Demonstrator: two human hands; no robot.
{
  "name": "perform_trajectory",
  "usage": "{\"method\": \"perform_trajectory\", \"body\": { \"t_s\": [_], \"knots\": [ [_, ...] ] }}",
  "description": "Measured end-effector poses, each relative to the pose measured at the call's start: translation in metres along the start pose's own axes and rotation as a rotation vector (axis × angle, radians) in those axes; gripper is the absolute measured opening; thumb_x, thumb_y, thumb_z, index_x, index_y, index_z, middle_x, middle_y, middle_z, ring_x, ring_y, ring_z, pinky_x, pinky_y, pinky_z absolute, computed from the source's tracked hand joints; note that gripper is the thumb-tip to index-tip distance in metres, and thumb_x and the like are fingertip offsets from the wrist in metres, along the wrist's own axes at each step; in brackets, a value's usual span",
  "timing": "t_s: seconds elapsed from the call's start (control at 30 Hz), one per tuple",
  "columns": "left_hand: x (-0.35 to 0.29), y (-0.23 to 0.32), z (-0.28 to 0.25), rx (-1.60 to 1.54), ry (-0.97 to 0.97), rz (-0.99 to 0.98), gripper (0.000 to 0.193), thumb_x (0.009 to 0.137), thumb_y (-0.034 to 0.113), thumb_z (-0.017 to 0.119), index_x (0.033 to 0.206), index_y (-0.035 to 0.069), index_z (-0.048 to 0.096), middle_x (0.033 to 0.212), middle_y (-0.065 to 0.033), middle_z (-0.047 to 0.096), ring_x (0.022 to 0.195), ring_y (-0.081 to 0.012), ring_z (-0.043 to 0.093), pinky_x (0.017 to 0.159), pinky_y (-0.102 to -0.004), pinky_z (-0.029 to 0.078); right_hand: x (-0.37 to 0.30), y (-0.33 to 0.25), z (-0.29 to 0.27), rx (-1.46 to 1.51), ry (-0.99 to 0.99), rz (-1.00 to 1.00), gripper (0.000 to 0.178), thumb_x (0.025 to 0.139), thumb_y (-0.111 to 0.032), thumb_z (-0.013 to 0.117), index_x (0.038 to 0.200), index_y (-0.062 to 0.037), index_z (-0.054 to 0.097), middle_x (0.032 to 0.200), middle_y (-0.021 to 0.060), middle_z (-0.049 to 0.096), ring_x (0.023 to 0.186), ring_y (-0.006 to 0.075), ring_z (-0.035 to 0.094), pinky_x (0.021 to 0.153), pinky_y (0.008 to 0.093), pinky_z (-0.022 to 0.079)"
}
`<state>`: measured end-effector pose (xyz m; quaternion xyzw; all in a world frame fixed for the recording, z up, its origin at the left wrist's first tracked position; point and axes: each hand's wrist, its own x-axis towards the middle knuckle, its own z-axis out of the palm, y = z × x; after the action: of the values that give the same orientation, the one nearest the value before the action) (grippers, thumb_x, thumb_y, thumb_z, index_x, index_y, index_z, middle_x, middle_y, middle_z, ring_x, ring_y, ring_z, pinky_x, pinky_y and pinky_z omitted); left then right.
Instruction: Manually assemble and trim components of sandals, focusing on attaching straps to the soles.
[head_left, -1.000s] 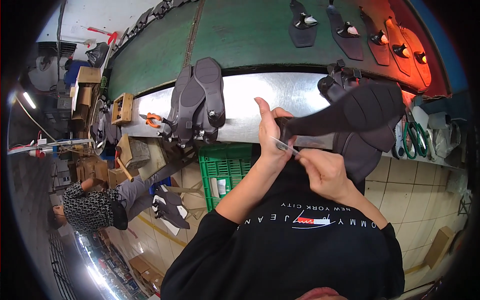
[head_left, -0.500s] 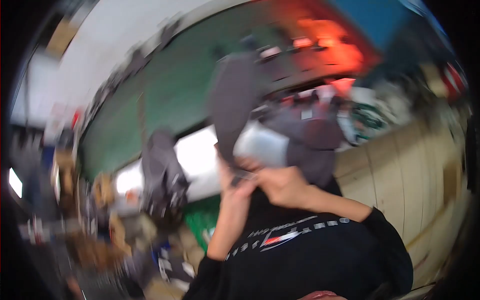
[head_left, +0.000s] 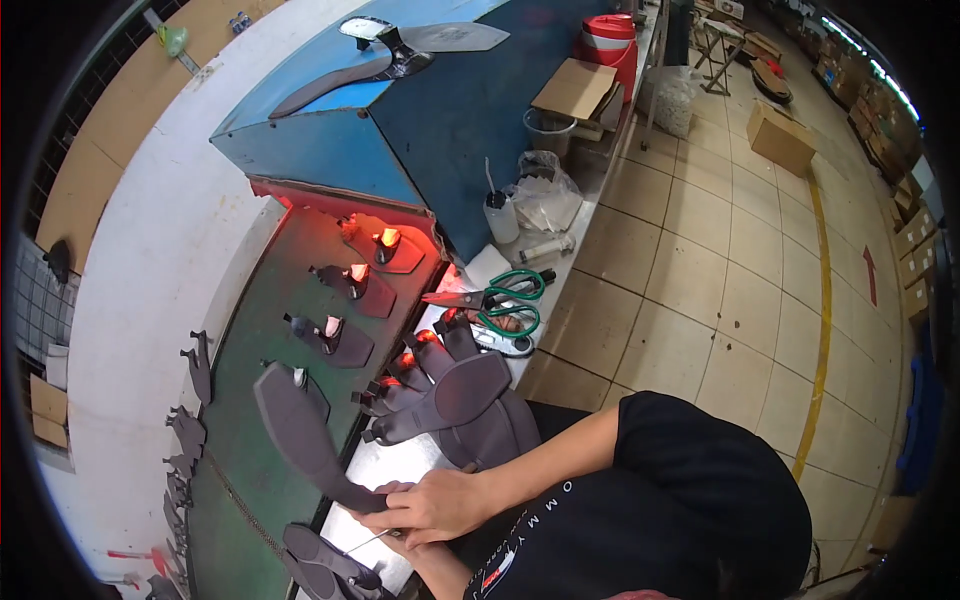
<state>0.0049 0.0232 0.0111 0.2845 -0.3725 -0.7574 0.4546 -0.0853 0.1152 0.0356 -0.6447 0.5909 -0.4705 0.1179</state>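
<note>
1. Our right hand [head_left: 440, 505] has its grip closed on the lower end of a long dark grey shoe piece [head_left: 300, 430]; the piece curves up and left from the hand, over the green conveyor belt [head_left: 240, 400].
2. Our left hand [head_left: 405, 545] sits just under the right one and is mostly hidden. It seems to pinch a thin metal tool [head_left: 365, 543], but we cannot tell how far its grip is closed.
3. Both hands are over the shiny metal tabletop [head_left: 390, 465] at the belt edge.
4. A stack of grey shoe uppers [head_left: 470, 410] lies on the tabletop just right of and above the hands.
5. Another pair of dark shoe pieces [head_left: 325, 560] lies near the lower edge, just left of the hands.
6. Green-handled scissors [head_left: 500, 300] lie farther up the tabletop, well apart from the hands.
7. Small dark pieces [head_left: 335, 335] ride the belt toward a red-lit opening under the blue machine housing [head_left: 400, 120].
</note>
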Motion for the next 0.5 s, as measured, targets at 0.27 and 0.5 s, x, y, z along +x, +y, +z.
{"method": "perform_trajectory", "body": {
  "t_s": [0.27,0.5],
  "knots": [
    [-0.001,0.002,-0.028,-0.337,-0.194,-0.498,0.042,0.083,0.043,0.065,0.111,0.013,0.056,0.108,-0.006,0.06,0.099,-0.0176,0.057,0.085,-0.0342,0.047,0.002,0.014,0.002,0.243,0.205,-0.214,0.03,0.08,-0.013,0.063,0.109,-0.0111,0.058,0.079,0.0058,0.053,0.067,0.0257,0.06,0.053,0.0341,0.049],
    [-0.014,-0.008,-0.037,-0.357,-0.218,-0.755,0.063,0.077,0.048,0.07,0.125,0.013,0.049,0.123,-0.0083,0.056,0.116,-0.0248,0.052,0.1,-0.0445,0.041,0.007,0.015,-0.042,0.665,0.15,0.14,0.02,0.085,0.001,0.055,0.102,-0.0004,0.064,0.094,0.0089,0.064,0.083,0.0168,0.061,0.075,0.0282,0.046]
  ]
}}
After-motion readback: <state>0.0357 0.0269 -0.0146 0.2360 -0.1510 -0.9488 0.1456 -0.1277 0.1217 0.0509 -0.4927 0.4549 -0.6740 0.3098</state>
